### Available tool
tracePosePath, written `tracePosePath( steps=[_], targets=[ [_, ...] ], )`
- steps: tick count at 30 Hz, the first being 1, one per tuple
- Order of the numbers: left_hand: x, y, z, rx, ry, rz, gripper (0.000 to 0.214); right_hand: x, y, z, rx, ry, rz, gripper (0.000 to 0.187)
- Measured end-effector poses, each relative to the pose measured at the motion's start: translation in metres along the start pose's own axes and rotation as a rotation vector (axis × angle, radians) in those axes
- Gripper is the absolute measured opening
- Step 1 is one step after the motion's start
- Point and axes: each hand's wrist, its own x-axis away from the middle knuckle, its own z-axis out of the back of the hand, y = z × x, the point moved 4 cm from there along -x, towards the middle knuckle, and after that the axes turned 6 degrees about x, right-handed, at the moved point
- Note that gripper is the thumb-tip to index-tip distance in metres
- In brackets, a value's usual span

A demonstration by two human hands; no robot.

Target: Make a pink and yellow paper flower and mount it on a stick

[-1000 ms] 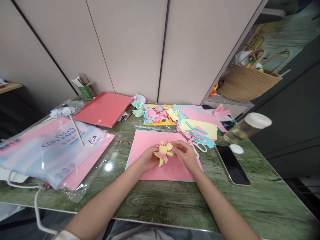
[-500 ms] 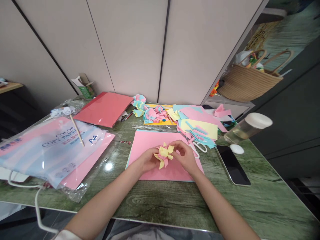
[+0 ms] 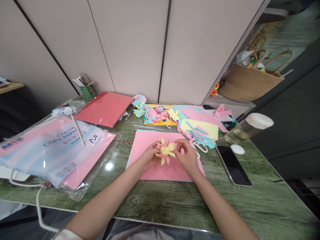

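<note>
A paper flower (image 3: pixel 166 151) with pointed yellow and pink petals is held above a stack of pink paper (image 3: pixel 152 173). My left hand (image 3: pixel 150 156) is closed on the flower's left side, its fingertips partly hidden behind the petals. On the other side, my right hand (image 3: pixel 187 155) pinches a petal at the right edge between thumb and finger. White-handled scissors (image 3: pixel 201 146) lie beside my right hand, partly covered by it.
Behind the stack are finished paper flowers (image 3: pixel 150 114) and paper scraps (image 3: pixel 200 131). At left lie a plastic-wrapped copy paper pack (image 3: pixel 57 146) and a red folder (image 3: pixel 105 109). A phone (image 3: pixel 233 165) and a tilted-looking clear cup (image 3: pixel 246 130) are at right.
The flower has turned in my hands and now faces up more, with more pink petals showing between the yellow ones. Both hands stay in nearly the same place.
</note>
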Motion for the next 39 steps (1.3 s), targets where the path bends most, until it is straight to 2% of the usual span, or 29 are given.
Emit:
tracePosePath(
  steps=[4, 11, 19, 25, 34, 39],
  targets=[
    [0.001, 0.002, 0.001, -0.034, 0.065, -0.052, 0.028, 0.0, -0.004, 0.0, -0.032, -0.053, 0.032, 0.017],
    [0.001, 0.005, 0.004, -0.107, 0.101, -0.119, 0.031, 0.0, -0.004, 0.0, -0.05, -0.122, 0.024, 0.024],
    [-0.001, 0.005, 0.008, -0.276, 0.137, -0.232, 0.034, -0.002, -0.006, -0.002, -0.005, -0.107, -0.01, 0.018],
    [-0.003, 0.005, 0.011, -0.318, 0.12, -0.232, 0.033, -0.001, -0.002, -0.001, -0.006, -0.113, -0.059, 0.019],
    [-0.006, 0.004, 0.014, -0.4, 0.144, -0.285, 0.036, 0.002, 0.003, -0.006, 0.038, -0.015, -0.118, 0.012],
    [-0.005, 0.005, 0.012, -0.426, 0.131, -0.306, 0.035, 0.003, 0.004, -0.008, 0.061, -0.036, -0.132, 0.012]
  ],
)
